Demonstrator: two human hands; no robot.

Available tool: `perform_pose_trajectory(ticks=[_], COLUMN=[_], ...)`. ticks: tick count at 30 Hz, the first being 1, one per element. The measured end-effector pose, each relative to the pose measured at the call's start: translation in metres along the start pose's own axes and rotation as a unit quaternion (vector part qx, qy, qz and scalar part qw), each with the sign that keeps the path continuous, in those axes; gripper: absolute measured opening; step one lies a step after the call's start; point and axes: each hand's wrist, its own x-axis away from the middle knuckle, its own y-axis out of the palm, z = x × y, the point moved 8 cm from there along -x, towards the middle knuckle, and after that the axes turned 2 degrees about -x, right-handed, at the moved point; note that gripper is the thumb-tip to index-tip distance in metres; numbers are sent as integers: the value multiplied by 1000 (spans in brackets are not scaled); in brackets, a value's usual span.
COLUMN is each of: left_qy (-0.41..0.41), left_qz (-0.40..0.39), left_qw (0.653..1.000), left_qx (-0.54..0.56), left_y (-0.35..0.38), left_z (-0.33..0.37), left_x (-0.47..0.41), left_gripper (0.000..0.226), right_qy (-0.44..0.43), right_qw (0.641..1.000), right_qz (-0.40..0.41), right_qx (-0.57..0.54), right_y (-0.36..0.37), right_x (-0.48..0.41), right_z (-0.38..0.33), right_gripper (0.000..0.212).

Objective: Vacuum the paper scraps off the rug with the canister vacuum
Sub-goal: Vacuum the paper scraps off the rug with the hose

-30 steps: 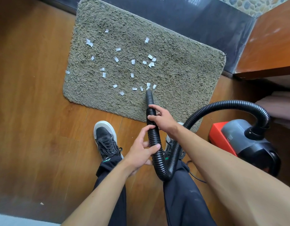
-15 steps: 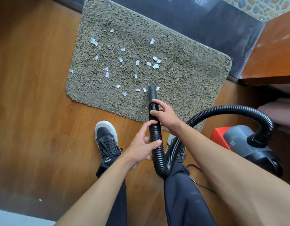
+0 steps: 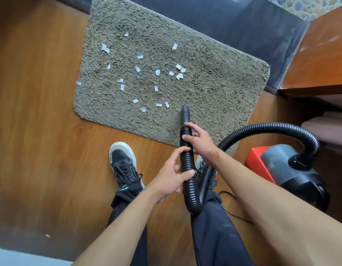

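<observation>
A shaggy grey-green rug [image 3: 214, 89] lies on the wood floor, with several white paper scraps [image 3: 157, 72] scattered over its left and middle. A black ribbed vacuum hose [image 3: 187, 166] ends in a smooth nozzle [image 3: 185, 114] that points down at the rug's near part, just right of the closest scraps. My right hand [image 3: 198, 140] grips the hose just behind the nozzle. My left hand [image 3: 172, 176] holds the hose lower down, fingers curled round it. The hose loops back to the red, grey and black canister [image 3: 285, 169] on the floor at the right.
My two black sneakers stand at the rug's near edge, the left one [image 3: 124, 164] in full view. A wooden cabinet [image 3: 320, 60] rises at the right, a dark threshold strip [image 3: 233, 24] runs behind the rug. A black cord [image 3: 231, 212] trails by my right leg.
The nozzle has swept over the scraps nearest it; the few that lay by its tip are gone. The view has shifted a little, and both hands keep their hold on the hose.
</observation>
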Motion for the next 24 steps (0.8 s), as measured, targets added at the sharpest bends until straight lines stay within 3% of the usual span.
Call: perform_pose_trajectory(ticks=[24], left_qy=[13], left_qz=[40], left_qw=[998], left_qx=[49], left_y=[-52], left_z=[-7], left_x=[23], left_gripper=[56], right_qy=[3], right_qw=[994], right_qz=[-82], right_qx=[76], right_y=[76], right_x=[-9], right_z=[-19], right_gripper=[51])
